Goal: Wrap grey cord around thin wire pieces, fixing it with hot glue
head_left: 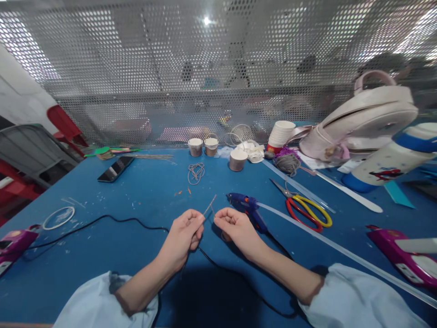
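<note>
My left hand (184, 232) and my right hand (235, 227) are held close together over the blue table (136, 191), both with fingers curled in a pinch. Between them they hold a thin piece of wire or stick (210, 206) that pokes up and away from the fingertips. A blue hot glue gun (247, 206) lies just beyond my right hand, its black cord (112, 219) trailing left under my wrists. A long clear glue stick (341, 253) runs from the gun toward the right.
Red and yellow scissors (307, 209), a coil of cord (195, 172), small cups (195, 146), stacked paper cups (280, 135), a phone (115, 168), a pink bag (362, 120), a bottle (392, 161) and purple glue guns (403, 259) lie around. A perforated metal screen (218, 68) backs the table.
</note>
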### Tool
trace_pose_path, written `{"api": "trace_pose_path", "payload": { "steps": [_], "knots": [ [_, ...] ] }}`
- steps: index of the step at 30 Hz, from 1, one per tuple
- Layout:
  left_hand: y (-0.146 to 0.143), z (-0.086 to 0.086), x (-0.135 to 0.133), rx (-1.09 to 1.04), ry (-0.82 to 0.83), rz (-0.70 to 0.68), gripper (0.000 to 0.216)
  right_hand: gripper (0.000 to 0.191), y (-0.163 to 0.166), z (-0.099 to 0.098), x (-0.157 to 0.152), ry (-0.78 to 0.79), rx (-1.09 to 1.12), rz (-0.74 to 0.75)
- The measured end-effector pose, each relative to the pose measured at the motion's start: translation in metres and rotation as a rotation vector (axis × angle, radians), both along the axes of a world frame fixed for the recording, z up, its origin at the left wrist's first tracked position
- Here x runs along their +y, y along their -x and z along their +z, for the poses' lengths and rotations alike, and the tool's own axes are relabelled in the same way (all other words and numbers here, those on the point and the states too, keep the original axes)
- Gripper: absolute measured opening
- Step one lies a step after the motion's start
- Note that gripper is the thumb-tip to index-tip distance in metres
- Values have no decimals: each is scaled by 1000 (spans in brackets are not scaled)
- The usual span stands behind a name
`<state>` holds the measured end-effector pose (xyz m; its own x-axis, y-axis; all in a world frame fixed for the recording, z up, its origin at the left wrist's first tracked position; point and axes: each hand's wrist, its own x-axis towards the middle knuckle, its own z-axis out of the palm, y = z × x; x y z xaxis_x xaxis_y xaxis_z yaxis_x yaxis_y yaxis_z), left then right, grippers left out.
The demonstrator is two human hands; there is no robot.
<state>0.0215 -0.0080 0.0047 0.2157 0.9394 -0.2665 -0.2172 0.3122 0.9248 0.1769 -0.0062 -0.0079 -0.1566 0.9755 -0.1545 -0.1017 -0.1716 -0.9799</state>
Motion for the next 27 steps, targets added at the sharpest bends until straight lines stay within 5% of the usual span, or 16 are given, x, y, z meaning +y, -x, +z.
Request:
{"api": "trace_pose_path", "payload": {
  "steps": [27],
  "knots": [
    [0, 2, 0, -25, 87, -65, 30, 26, 0, -2, 0, -19, -20, 24]
  ]
}}
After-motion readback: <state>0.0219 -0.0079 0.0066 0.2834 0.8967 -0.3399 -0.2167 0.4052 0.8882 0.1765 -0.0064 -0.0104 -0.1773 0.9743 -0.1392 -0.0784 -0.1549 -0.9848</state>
